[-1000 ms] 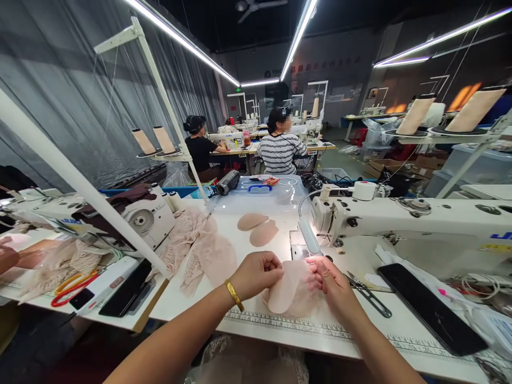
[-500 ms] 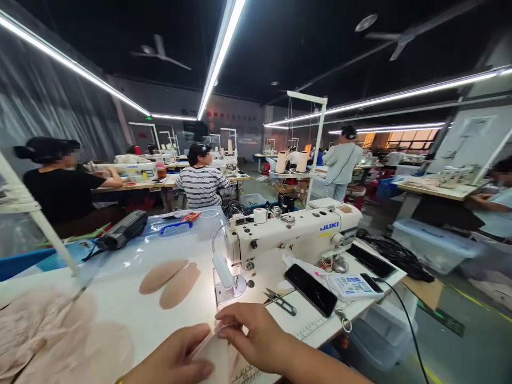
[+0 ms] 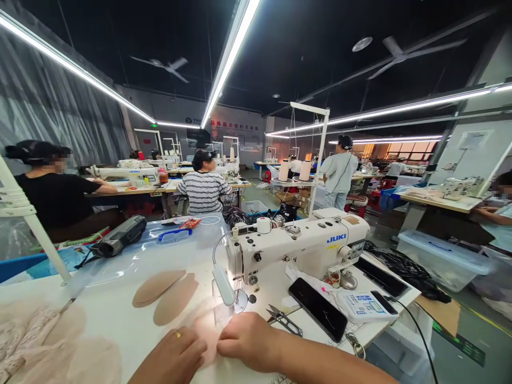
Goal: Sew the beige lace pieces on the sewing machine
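A sheer pale pink fabric piece (image 3: 208, 332) lies at the needle area of a white sewing machine (image 3: 298, 242). On its left side, my left hand (image 3: 174, 354) has its fingers curled together on the fabric; a ring shows on one finger. My right hand (image 3: 250, 341) pinches the fabric's right edge, just in front of the machine's small lamp (image 3: 224, 285). Two beige oval pads (image 3: 176, 298) rest on the table left of the lamp. Thread snips (image 3: 285, 320) lie right of my right hand.
A black phone (image 3: 318, 309) and a blue-and-white packet (image 3: 362, 305) lie on the right. Lace fabric (image 3: 28, 341) covers the left front. A dark device (image 3: 120, 237) sits behind. Several people work at other tables, one in a striped shirt (image 3: 204, 189).
Both hands have lowered the fabric from a raised, folded hold to the machine bed near the lamp. My left hand has turned palm down. The camera view has shifted slightly.
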Demonstrator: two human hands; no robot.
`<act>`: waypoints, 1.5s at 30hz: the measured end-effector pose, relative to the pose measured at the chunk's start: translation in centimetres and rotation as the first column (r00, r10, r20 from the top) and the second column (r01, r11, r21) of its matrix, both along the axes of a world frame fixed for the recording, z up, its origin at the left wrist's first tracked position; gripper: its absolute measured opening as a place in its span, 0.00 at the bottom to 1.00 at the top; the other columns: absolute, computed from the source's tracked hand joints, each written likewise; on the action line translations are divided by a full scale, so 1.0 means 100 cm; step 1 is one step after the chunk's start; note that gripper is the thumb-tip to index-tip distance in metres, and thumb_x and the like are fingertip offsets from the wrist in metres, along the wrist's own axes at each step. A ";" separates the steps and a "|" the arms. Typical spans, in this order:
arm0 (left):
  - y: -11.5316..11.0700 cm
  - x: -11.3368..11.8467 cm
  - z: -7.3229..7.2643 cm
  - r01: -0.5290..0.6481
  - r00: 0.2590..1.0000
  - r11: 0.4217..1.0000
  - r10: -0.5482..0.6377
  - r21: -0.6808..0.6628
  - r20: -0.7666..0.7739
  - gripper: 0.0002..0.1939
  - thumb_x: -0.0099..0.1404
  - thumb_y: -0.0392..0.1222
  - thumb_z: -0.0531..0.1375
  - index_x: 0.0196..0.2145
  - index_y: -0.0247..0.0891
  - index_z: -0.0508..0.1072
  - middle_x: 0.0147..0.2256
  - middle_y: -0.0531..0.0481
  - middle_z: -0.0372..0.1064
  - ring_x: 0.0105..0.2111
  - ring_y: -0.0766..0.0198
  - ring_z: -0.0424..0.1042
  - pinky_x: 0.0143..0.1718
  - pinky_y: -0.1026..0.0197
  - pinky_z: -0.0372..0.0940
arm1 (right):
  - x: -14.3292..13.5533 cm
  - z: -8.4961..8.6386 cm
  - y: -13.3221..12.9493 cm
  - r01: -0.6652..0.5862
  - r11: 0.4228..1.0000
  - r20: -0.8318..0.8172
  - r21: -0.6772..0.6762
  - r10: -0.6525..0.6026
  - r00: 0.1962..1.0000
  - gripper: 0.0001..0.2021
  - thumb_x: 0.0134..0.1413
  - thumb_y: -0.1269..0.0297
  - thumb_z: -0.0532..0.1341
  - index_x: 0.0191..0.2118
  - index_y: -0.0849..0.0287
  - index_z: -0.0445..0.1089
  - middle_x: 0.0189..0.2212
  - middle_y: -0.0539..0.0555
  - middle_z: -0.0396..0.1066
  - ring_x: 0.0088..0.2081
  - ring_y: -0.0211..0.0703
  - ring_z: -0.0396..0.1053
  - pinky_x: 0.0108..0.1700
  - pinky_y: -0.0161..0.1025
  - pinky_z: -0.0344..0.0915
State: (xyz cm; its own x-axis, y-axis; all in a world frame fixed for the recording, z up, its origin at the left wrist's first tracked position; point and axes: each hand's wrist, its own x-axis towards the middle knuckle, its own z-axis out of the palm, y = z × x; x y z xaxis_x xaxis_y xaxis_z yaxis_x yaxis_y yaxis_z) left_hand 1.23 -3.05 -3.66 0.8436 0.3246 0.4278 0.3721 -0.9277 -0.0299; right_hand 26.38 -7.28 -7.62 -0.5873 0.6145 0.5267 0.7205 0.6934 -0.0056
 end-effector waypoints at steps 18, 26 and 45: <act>-0.005 0.065 -0.025 -0.054 0.984 0.998 0.057 0.023 -0.169 0.10 0.72 0.38 0.57 0.31 0.38 0.68 0.32 0.49 0.67 0.34 0.58 0.65 0.39 0.54 0.57 | 0.056 0.014 -0.028 -0.040 0.946 -0.072 -0.322 0.018 0.997 0.20 0.66 0.78 0.52 0.52 0.52 0.75 0.38 0.56 0.73 0.39 0.47 0.67 0.38 0.41 0.68; -0.007 0.064 -0.023 -0.040 0.993 0.999 0.039 -0.009 -0.115 0.14 0.74 0.43 0.55 0.30 0.37 0.68 0.33 0.49 0.68 0.34 0.61 0.64 0.41 0.55 0.57 | 0.054 0.016 -0.030 -0.050 0.925 -0.085 -0.376 0.020 0.996 0.19 0.70 0.76 0.50 0.53 0.51 0.74 0.38 0.55 0.72 0.39 0.46 0.66 0.37 0.41 0.66; 0.040 0.083 -0.026 0.060 0.977 0.994 -0.077 -0.090 -0.201 0.16 0.76 0.49 0.57 0.35 0.38 0.76 0.38 0.48 0.77 0.41 0.56 0.70 0.51 0.50 0.57 | 0.059 -0.003 -0.021 0.137 0.932 -0.053 -0.337 -0.165 0.985 0.14 0.69 0.73 0.51 0.45 0.50 0.72 0.34 0.53 0.68 0.34 0.47 0.69 0.32 0.41 0.63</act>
